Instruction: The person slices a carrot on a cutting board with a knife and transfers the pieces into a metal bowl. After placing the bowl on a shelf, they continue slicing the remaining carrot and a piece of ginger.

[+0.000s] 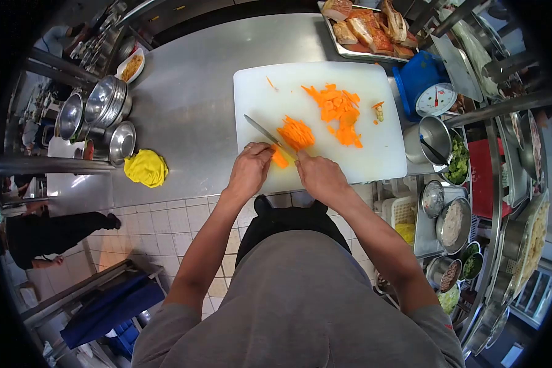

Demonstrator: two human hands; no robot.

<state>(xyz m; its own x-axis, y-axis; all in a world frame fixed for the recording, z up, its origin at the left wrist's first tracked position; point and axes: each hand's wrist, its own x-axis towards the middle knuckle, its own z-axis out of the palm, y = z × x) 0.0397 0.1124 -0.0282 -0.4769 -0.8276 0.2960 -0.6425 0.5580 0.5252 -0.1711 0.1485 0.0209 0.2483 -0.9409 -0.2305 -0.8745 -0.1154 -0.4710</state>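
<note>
At the near edge of a white cutting board, my right hand is closed round the handle of a kitchen knife, its blade slanting up to the left. Beside the blade, my left hand presses bent fingers on a stack of carrot slices. Just beyond the blade lies a heap of carrot strips. Farther right on the board is a pile of carrot slices, with a carrot end next to it.
A tray of roasted meat and a blue scale stand at the back right. A metal pot is right of the board. On the left are a yellow cloth and steel bowls. Another person stands at far left.
</note>
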